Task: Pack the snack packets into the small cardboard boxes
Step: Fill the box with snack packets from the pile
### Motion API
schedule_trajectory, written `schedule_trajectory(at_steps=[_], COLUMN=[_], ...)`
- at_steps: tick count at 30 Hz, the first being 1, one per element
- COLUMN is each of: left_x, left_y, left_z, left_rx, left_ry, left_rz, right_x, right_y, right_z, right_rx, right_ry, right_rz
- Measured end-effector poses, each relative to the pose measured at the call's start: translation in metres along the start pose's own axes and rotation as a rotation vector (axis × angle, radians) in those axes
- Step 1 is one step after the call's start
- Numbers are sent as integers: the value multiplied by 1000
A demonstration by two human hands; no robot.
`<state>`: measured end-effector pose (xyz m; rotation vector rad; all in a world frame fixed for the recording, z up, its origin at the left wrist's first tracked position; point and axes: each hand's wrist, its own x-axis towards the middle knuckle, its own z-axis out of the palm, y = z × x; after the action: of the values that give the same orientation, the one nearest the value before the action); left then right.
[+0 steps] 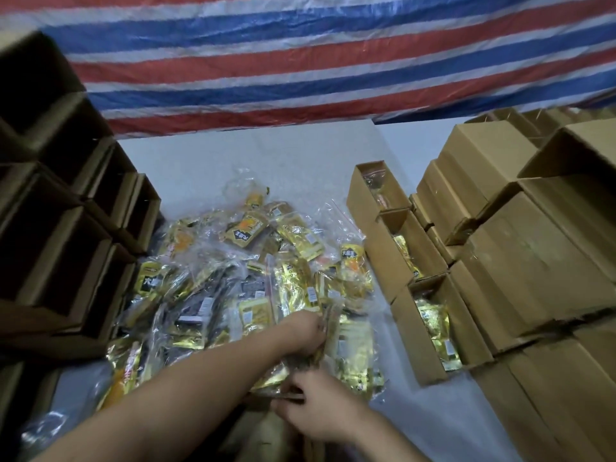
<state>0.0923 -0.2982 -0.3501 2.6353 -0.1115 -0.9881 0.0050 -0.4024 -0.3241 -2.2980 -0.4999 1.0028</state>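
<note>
Hands both grip one snack packet (328, 331): left hand (308, 328) at top, right hand (316, 406) below; filled boxes (430, 325) right of them.

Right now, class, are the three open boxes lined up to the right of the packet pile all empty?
No. Each of the three open boxes beside the packet pile already has packets showing inside it.

Both arms bare, no sleeves showing anywhere up to the frame edge. Left hand (308, 328) & right hand (316, 408): no gloves, rings or watch afaict, pic's kinda blurry tho.
</note>
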Motion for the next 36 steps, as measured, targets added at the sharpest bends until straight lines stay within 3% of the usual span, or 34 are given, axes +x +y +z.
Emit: schedule_trajectory(at_steps=[6,13,15,17,19,20,23,26,32,34,36], left_x=[-41,-92,-105,-117,-129,-135,-152,-169,-190,-194,-196], left_y=[-15,-52,-53,-52,-48,-46,-38,-26,-5,-4,-5], left_z=[-17,-7,-9,-14,-20,-24,-34,-46,-68,-72,-73], left_rx=[-435,-983,-1110,-1190,-1236,-1244,-1272,-1281,-1247,-1156,-915], left_ry=[176,301,329,352,343,344,403,442,524,603,778], left_rz=[85,8,-10,-13,17,28,67,150,263,283,286], right_x=[-12,-35,-44,-45,-39,-36,-33,-30,-25,-23,-24], right_y=[-12,-22,-28,-32,-34,-36,-48,-63,-92,-93,-94], right_z=[-15,-17,-27,-39,-49,-53,-53,-56,-74,-78,-80], right_rx=[89,366,517,742,790,795,920,1034,1260,1363,1419], right_ry=[-13,-17,82,314,523,536,309,184,171,163,190], right_rz=[-12,-124,-123,-54,66,135,213,156,-36,-66,-98])
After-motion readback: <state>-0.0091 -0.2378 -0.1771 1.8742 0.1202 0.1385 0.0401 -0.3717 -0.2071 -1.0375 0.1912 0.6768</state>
